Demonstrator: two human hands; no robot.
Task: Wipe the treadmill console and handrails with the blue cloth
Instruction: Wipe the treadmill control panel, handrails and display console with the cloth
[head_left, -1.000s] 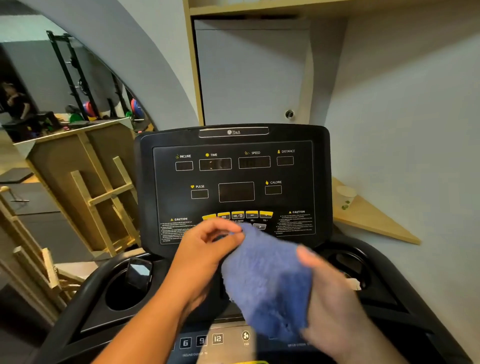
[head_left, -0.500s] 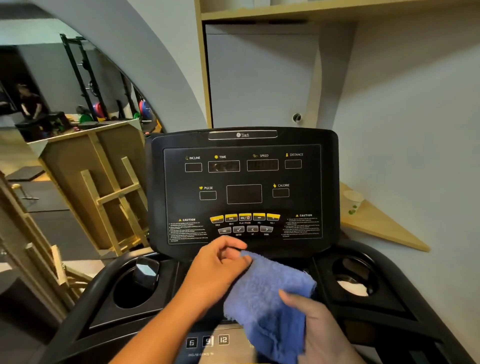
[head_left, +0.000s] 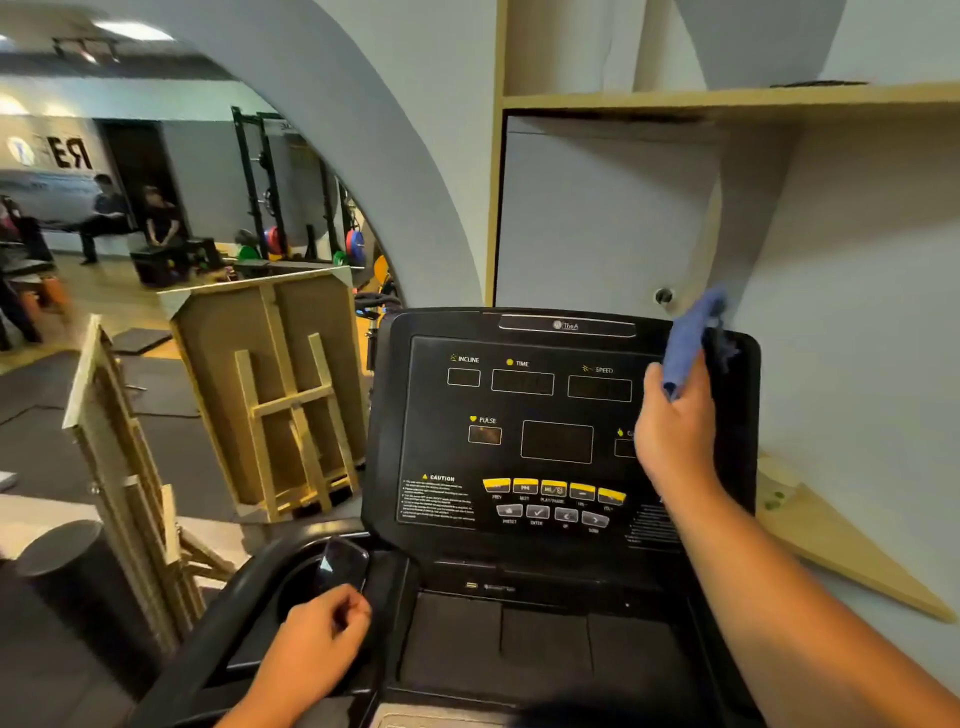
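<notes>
The black treadmill console (head_left: 524, 410) stands upright in front of me, with dark displays and a row of yellow buttons. My right hand (head_left: 675, 431) grips the blue cloth (head_left: 688, 338) and holds it against the console's upper right corner. The cloth sticks up past the top edge. My left hand (head_left: 322, 644) lies low on the left, fingers curled over the edge of the left cup holder (head_left: 306, 587), by the black left handrail (head_left: 228, 613). A dark phone (head_left: 343, 564) stands in that cup holder.
A grey wall and wooden shelf (head_left: 727, 98) rise right behind the console. A triangular wooden board (head_left: 841, 545) leans at the right. Left of the treadmill stand wooden frames (head_left: 280, 395) and a black roller (head_left: 67, 566). A mirror shows gym racks and seated people.
My right hand has lifted the cloth from in front of the lower console up to its top right corner. My left hand let go of the cloth and dropped to the left cup holder.
</notes>
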